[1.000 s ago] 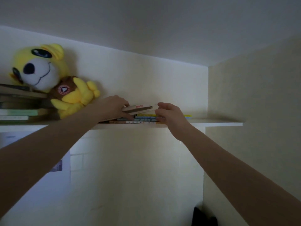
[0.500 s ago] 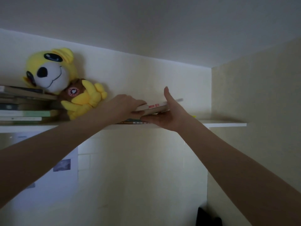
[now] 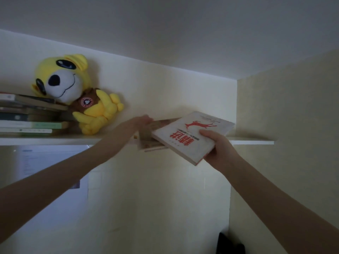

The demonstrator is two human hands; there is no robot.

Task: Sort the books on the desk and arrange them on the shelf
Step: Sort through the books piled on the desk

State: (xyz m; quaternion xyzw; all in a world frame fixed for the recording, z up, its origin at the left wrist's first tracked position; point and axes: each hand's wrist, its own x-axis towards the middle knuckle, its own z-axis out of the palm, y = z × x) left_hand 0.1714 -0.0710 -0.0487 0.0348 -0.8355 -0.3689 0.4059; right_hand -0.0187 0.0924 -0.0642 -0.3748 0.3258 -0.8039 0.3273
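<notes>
A white book with a red animal and red lettering on its cover (image 3: pixel 190 136) is tilted off the front of the high white shelf (image 3: pixel 251 142). My right hand (image 3: pixel 219 149) grips its near right corner, thumb on the cover. My left hand (image 3: pixel 142 121) reaches onto the shelf and holds the other books (image 3: pixel 149 138), which tip over the shelf edge and look blurred. How its fingers lie on them is not plain.
A yellow plush dog (image 3: pixel 77 99) leans against the back wall left of my hands. A stack of flat books (image 3: pixel 31 118) lies at the shelf's far left. The right wall (image 3: pixel 286 125) closes the shelf end. A paper sheet (image 3: pixel 45 165) hangs below.
The white book, flat on the pile a second ago, has been lifted and pulled off the shelf toward me by my right hand. The books under my left hand have tipped forward.
</notes>
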